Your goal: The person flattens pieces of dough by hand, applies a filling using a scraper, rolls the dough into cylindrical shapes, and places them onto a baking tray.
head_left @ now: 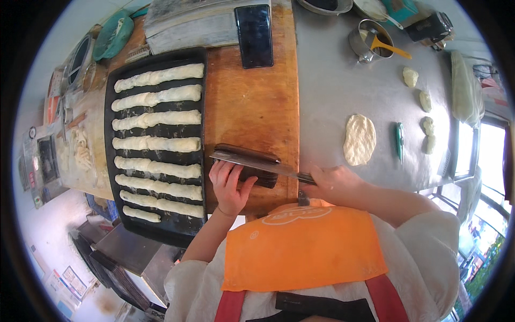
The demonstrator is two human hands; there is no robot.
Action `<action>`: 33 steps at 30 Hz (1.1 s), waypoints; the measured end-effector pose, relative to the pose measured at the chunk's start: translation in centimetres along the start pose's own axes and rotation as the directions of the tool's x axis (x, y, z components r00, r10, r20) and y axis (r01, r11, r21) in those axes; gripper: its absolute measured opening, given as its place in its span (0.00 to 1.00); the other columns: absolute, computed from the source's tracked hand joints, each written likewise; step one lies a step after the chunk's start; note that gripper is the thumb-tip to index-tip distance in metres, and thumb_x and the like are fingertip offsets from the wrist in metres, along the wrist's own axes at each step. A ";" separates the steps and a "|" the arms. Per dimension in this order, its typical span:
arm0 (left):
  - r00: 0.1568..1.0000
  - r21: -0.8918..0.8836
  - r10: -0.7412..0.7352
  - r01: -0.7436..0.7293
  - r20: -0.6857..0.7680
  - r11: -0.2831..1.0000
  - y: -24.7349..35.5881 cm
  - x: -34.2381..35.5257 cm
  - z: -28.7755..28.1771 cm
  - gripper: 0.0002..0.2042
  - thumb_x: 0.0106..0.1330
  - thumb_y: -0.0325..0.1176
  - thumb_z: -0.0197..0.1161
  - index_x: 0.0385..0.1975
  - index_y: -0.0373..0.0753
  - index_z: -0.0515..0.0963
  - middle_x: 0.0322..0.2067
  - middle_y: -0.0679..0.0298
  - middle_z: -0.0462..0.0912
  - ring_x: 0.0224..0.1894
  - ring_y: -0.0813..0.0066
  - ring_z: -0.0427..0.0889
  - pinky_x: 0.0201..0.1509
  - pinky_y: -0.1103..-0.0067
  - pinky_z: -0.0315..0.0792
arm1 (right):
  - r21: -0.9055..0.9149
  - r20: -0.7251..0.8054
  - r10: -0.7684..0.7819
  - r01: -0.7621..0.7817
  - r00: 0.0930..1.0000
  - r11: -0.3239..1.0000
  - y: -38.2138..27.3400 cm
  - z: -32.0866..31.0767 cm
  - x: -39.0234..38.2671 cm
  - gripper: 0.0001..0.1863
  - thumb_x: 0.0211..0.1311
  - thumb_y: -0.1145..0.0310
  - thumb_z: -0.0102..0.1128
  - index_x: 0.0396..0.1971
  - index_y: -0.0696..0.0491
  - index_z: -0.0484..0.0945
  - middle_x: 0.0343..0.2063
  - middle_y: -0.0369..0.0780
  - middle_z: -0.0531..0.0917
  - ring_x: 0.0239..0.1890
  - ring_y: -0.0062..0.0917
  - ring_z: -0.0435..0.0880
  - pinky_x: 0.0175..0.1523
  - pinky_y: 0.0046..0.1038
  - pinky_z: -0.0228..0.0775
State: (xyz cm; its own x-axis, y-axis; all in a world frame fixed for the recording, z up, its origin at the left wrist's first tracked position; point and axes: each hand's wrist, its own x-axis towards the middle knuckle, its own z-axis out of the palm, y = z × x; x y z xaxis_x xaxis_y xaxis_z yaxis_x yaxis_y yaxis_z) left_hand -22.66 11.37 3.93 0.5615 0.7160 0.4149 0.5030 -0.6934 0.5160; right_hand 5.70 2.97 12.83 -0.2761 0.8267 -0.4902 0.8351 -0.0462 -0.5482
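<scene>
My right hand (pixel 333 183) is closed round the handle of a long knife (pixel 252 162), its blade pointing left across a dark, flat block (pixel 258 176). The block looks nearly black and may be layered; I cannot make out what it is. A narrow dark strip (pixel 248 152) lies on the blade's far side. My left hand (pixel 230 185) holds the block at its left end, fingertips close to the blade, thumb on the near side. Both lie on the wooden board (pixel 249 102). Whether the blade is cutting through or resting on top, I cannot tell.
Left of the board is a black baking tray (pixel 161 228) with several long dough rolls (pixel 158 121). A phone (pixel 254 36) lies at the back. On the metal table (pixel 327 80) are a flattened dough piece (pixel 360 139), a green tool (pixel 399 141), small dough lumps (pixel 410 77) and a pot (pixel 370 42).
</scene>
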 end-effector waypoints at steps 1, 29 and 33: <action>1.000 -0.001 -0.007 0.007 0.000 1.000 0.1 0.0 0.0 0.24 0.57 0.43 0.75 0.49 0.37 0.79 0.54 0.57 0.75 0.58 0.50 0.73 0.63 0.57 0.65 | 0.008 -0.073 -0.067 0.067 0.995 0.998 0.1 0.0 0.0 0.22 0.71 0.52 0.59 0.31 0.58 0.67 0.15 0.45 0.78 0.21 0.43 0.83 0.24 0.41 0.76; 0.877 -0.379 -0.468 0.472 0.110 0.796 -3.0 8.6 -4.7 0.17 0.71 0.17 0.54 0.59 0.31 0.73 0.52 0.55 0.82 0.55 0.69 0.83 0.61 0.75 0.75 | -0.020 -0.108 -0.078 0.076 0.991 0.997 1.8 2.1 -0.5 0.21 0.72 0.53 0.56 0.38 0.59 0.69 0.26 0.50 0.83 0.31 0.48 0.85 0.33 0.45 0.78; 0.713 0.030 -0.435 0.504 0.550 0.863 -4.8 13.2 -4.4 0.20 0.64 0.20 0.61 0.58 0.34 0.75 0.51 0.53 0.84 0.54 0.64 0.84 0.59 0.74 0.76 | 0.005 -0.151 -0.100 0.102 0.983 0.995 2.2 2.5 -0.7 0.22 0.70 0.51 0.58 0.38 0.58 0.70 0.26 0.50 0.83 0.31 0.49 0.85 0.34 0.47 0.77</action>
State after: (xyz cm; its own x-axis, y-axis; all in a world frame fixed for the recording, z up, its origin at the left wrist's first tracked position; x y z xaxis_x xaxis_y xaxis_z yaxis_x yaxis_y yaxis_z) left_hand -20.49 24.49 10.24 0.5429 0.7675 -0.3409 0.7368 -0.2405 0.6319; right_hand 6.58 0.92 10.27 -0.2832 0.9025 -0.3245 0.8000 0.0356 -0.5990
